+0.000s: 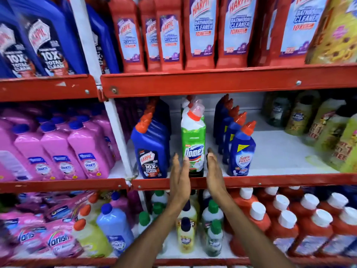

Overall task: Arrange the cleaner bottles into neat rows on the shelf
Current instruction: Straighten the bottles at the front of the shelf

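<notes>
A green and white Domex bottle [193, 140] with a red cap stands at the front of the middle shelf [270, 181], heading a row of similar bottles. My left hand [179, 180] and my right hand [214, 175] are flat and open, one on each side of its base, palms facing each other, holding nothing. To its left stands a row of blue Harpic bottles [151, 149]. To its right runs a row of blue Sani Fresh bottles [240, 149], front to back.
White shelf floor [280, 151] lies bare right of the Sani Fresh row, then yellow-green bottles [332, 136]. Pink bottles [58, 151] fill the left bay. Red Harpic bathroom cleaners [201, 33] stand above. Small mixed bottles [193, 225] and red bottles [289, 225] sit below.
</notes>
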`<state>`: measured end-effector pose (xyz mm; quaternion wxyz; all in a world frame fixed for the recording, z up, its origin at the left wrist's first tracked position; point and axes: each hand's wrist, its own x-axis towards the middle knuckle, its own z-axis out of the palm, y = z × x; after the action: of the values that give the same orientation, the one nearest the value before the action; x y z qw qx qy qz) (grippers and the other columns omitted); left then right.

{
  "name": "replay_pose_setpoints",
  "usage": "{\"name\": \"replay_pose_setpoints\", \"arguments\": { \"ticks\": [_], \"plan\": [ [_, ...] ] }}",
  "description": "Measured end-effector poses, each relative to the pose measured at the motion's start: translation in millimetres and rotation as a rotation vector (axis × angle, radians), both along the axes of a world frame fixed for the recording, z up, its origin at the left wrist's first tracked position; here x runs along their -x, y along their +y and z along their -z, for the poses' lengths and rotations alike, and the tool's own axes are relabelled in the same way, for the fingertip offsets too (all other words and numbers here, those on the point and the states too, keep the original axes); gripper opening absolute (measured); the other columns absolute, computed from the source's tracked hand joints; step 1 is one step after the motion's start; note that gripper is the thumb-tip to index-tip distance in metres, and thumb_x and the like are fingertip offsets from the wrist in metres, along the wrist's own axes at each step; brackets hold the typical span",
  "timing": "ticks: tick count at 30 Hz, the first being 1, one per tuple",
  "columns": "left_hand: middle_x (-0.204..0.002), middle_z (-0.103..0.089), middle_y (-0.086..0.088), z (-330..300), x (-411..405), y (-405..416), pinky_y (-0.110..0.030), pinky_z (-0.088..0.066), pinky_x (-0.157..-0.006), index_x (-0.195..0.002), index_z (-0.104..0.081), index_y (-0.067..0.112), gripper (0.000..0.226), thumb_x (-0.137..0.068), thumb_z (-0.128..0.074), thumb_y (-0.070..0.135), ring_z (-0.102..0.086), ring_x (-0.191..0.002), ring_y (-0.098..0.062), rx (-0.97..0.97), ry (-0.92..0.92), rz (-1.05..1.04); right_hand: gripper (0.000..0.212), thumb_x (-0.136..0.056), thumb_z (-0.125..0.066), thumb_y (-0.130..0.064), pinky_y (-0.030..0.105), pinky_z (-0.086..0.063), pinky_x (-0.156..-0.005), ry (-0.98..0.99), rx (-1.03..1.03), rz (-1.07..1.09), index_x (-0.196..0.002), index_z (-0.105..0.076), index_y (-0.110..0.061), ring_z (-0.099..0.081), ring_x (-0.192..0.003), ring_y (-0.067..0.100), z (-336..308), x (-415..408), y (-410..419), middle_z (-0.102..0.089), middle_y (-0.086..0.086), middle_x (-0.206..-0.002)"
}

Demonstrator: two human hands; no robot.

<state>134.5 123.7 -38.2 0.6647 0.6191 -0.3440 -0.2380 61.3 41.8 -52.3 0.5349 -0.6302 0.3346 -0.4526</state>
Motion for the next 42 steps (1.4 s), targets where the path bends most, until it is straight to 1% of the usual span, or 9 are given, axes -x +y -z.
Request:
{"name": "replay_pose_setpoints", "arguments": {
  "ticks": [4,7,10,22,25,30,36,39,42],
  "plan": [
    [-0.142,-0.066,-0.016,-7,-6,-19,-0.056,-0.042,-0.121,-0.141,-0.059,0.011,0.070,-0.103,-0.033,0.064,-0.062,-0.134,-0.030,0.043,0.179,0.074,0.063,-0.086,-0.031,-0.080,0.035,-0.032,-0.109,-0.011,-0.049,-0.097,-0.122,-0.052,-0.034,-0.050,-0.099,0.000,-2,-8,-5,-0.055,-0.017,-0.101],
    [-0.141,-0.067,-0.016,-3,-6,-21,-0.057,-0.040,-0.122,-0.141,-0.059,0.012,0.075,-0.098,-0.037,0.070,-0.062,-0.134,-0.031,0.063,0.223,0.131,0.054,-0.078,-0.032,-0.082,0.036,-0.034,-0.095,-0.017,-0.042,-0.102,-0.105,-0.042,-0.037,-0.046,-0.078,-0.003,0,-9,-9,-0.047,-0.020,-0.082],
    [-0.147,-0.063,-0.010,-2,-7,-20,-0.057,-0.039,-0.123,-0.143,-0.058,0.018,0.103,-0.076,-0.041,0.094,-0.058,-0.138,-0.030,-0.012,0.284,0.179,0.071,-0.082,-0.030,-0.078,0.039,-0.042,-0.100,-0.030,-0.042,-0.101,-0.119,-0.052,-0.022,-0.062,-0.090,0.006,-2,-7,-6,-0.067,-0.009,-0.097],
    [-0.159,-0.050,-0.010,-18,4,-2,-0.046,-0.032,-0.129,-0.156,-0.039,0.015,0.072,-0.101,-0.025,0.059,-0.048,-0.148,-0.020,-0.033,-0.019,0.173,0.049,-0.106,-0.030,-0.042,0.041,-0.039,-0.116,-0.013,-0.025,0.063,-0.143,-0.051,-0.017,-0.053,-0.132,0.018,-15,4,5,-0.056,0.004,-0.146],
    [-0.162,-0.047,-0.002,-8,-5,21,-0.043,-0.036,-0.127,-0.152,-0.047,0.021,0.070,-0.097,-0.046,0.064,-0.044,-0.150,-0.013,-0.044,-0.264,-0.028,0.037,-0.098,-0.042,-0.034,0.031,-0.048,-0.099,-0.219,0.133,0.375,-0.123,-0.064,-0.019,-0.062,-0.117,0.013,-22,11,22,-0.068,-0.002,-0.126],
    [-0.102,-0.077,0.014,1,-33,63,-0.029,-0.058,-0.089,-0.094,-0.076,0.025,0.021,-0.097,-0.058,0.035,-0.072,-0.099,-0.004,0.274,-0.527,-0.440,0.024,-0.089,-0.046,-0.019,0.041,-0.056,-0.076,-0.344,0.301,0.319,-0.087,-0.070,-0.021,-0.069,-0.084,0.021,-34,-8,58,-0.073,0.001,-0.085],
    [-0.130,-0.063,-0.004,0,-78,76,-0.043,-0.051,-0.108,-0.130,-0.059,0.016,0.042,-0.096,-0.057,0.040,-0.061,-0.121,-0.022,0.162,-0.236,-0.446,0.038,-0.106,-0.039,-0.022,0.017,-0.041,-0.108,-0.040,0.081,-0.045,-0.141,-0.055,-0.018,-0.054,-0.130,0.010,-27,-62,85,-0.059,-0.002,-0.143],
    [-0.160,-0.047,-0.007,1,-94,72,-0.037,-0.033,-0.125,-0.154,-0.041,0.016,0.053,-0.106,-0.051,0.038,-0.043,-0.146,-0.015,0.044,-0.124,-0.301,0.048,-0.108,-0.029,-0.029,0.033,-0.029,-0.123,0.060,-0.003,-0.108,-0.153,-0.038,-0.014,-0.039,-0.145,0.014,-26,-81,84,-0.042,0.003,-0.159],
    [-0.169,-0.034,-0.005,-3,-105,67,-0.028,-0.019,-0.127,-0.159,-0.034,0.017,0.059,-0.108,-0.041,0.045,-0.031,-0.152,-0.009,-0.037,-0.020,-0.183,0.051,-0.109,-0.025,-0.032,0.009,-0.029,-0.108,0.115,-0.022,-0.114,-0.155,-0.035,-0.013,-0.039,-0.136,0.000,-21,-91,78,-0.042,0.002,-0.158]
  ]
}}
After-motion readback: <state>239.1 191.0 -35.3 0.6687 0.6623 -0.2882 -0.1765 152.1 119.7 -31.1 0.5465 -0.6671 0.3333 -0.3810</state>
